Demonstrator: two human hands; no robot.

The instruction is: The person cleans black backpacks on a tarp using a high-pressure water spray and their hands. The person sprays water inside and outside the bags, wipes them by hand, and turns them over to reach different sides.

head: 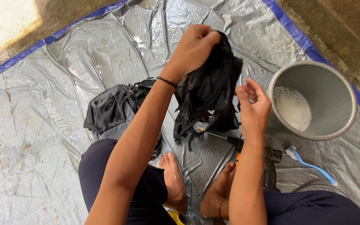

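My left hand (194, 46) grips the top of a black backpack (209, 93) and holds it up above the tarp. My right hand (253, 106) is beside the bag's right edge with the fingers apart and curled, holding nothing that I can see. A second grey-black bag (113, 110) lies flat on the tarp to the left, partly behind my left forearm. My bare feet rest on the tarp below the hanging bag.
A grey bucket (338, 96) with foamy water stands at the right. A blue and white brush (309, 164) lies below it. A black spray nozzle with a brass tip (234, 141) lies near my right wrist. A wet silver tarp (34, 125) with a blue border covers the ground.
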